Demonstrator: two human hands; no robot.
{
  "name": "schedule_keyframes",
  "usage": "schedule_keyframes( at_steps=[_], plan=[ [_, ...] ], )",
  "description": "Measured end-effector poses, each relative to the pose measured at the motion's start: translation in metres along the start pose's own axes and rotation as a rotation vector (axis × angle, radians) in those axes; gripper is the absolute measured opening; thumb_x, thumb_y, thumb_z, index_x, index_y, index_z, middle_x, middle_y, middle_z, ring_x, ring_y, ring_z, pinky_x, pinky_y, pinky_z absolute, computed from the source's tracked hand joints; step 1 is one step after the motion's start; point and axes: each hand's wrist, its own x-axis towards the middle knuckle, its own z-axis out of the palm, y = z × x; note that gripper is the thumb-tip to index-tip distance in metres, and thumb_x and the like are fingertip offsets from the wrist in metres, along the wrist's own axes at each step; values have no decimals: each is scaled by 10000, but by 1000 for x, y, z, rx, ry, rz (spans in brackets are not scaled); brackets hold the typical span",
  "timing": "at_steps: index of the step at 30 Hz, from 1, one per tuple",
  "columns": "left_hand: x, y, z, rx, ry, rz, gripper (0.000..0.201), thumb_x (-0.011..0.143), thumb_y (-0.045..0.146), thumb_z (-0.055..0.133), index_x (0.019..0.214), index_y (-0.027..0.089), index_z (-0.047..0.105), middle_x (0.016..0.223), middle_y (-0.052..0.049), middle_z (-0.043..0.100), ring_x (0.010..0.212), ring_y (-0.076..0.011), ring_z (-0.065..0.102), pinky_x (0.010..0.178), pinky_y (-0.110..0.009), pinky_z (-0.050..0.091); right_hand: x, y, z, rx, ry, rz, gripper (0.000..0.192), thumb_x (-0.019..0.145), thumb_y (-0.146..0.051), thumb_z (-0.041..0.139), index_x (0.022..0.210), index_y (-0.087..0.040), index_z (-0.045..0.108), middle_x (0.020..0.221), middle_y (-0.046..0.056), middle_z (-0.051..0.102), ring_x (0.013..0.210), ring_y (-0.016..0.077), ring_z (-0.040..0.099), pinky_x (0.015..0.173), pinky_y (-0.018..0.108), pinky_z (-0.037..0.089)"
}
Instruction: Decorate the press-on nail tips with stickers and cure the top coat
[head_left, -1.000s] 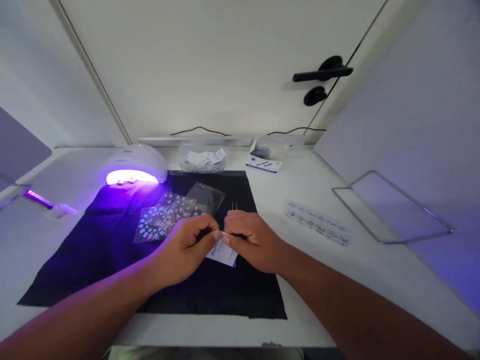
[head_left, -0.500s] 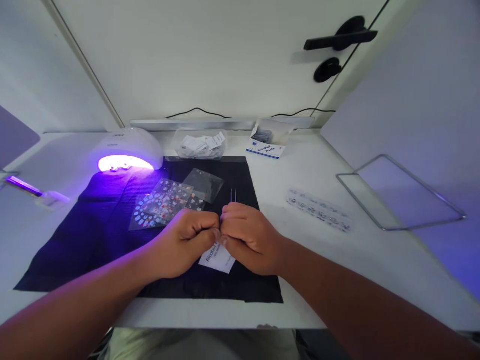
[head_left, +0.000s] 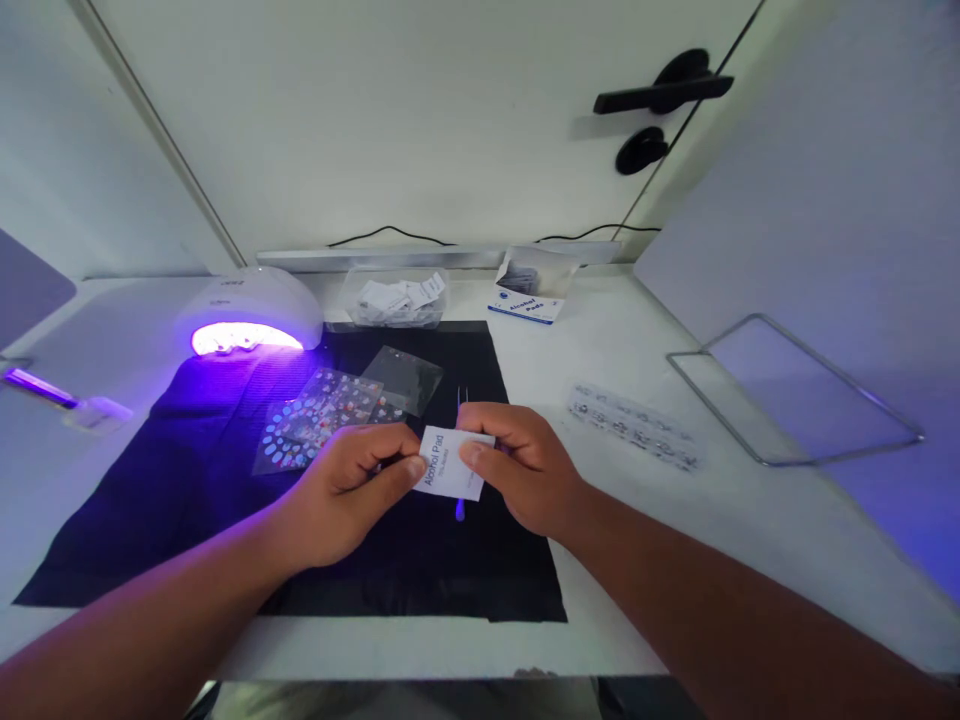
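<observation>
One alcohol pad packet (head_left: 452, 468) is hanging in the air above the middle of the black cloth (head_left: 405, 580), its printed face turning toward the viewer. The left hand (head_left: 349, 495) is pinching its left edge between thumb and finger; the right hand (head_left: 523, 465) is clamping its right upper corner, the thumb pressing on the face. Half a second ago the two fists were meeting at the packet's top edge and covering it; now they are standing apart, with the paper spanning the gap between them. That seems to mean the packet is being gripped afresh along its sides; whether its seal is tearing, I cannot tell.

Below it, one pair of tweezers (head_left: 460, 510) is lying on the cloth, partly hidden. Beside the left hand, at least three sticker sheets (head_left: 322, 410) are overlapping. Farther out, one white lamp (head_left: 262, 300) is glowing purple at the back left, and one clear tub (head_left: 397, 305) is holding several packets, too jumbled to count. One cardboard box (head_left: 529, 300) is standing open beside it. To the right, one clear gem case (head_left: 634, 428) and one wire frame (head_left: 832, 378) are showing.
</observation>
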Motion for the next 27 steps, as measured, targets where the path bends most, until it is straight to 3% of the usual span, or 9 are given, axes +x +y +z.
schedule_keyframes(
  at_steps=[3,7,10,13,16,23,27],
  plan=[
    [-1,-3,3,-27,23,-28,272,970,273,444,752,164,566,589,48,500,456,-65,458,446,-175,356,0,5,-1,39,76,19,198,907,-238,478,717,-200,514,631,-38,472,550,104,456,512,236,367],
    [-1,-2,3,1,-30,-7,272,908,230,528,657,148,590,556,36,531,457,-69,488,460,-183,355,0,5,-1,35,98,21,212,901,-210,478,693,-193,519,639,-33,484,565,104,460,530,239,369],
    [0,0,0,26,-25,29,250,882,243,551,655,150,593,548,42,482,500,-79,447,489,-201,324,1,1,-2,11,62,20,213,890,-206,491,680,-191,528,621,-36,490,558,101,465,528,235,363],
    [1,2,-2,36,2,43,210,905,284,536,759,153,611,621,31,515,556,-91,462,528,-209,350,3,-4,-1,-20,-19,9,207,855,-180,538,648,-181,547,606,-37,507,550,92,479,537,231,366],
    [2,3,-1,58,0,48,211,910,238,539,724,155,590,618,35,524,573,-85,476,554,-204,359,5,-7,0,-45,-83,-10,193,823,-155,570,631,-171,563,601,-37,516,557,87,497,555,227,379],
    [2,4,0,59,21,27,231,934,206,498,730,163,598,582,61,492,519,-64,440,512,-180,336,5,-5,-1,-101,-85,-37,199,866,-168,526,669,-183,506,621,-51,464,554,84,451,549,223,366],
    [4,4,0,77,-40,23,256,899,197,522,647,156,539,554,65,443,514,-64,416,515,-186,320,4,-5,0,-151,-140,-90,189,873,-135,493,690,-184,497,650,-36,479,601,99,465,582,238,368]
  ],
)
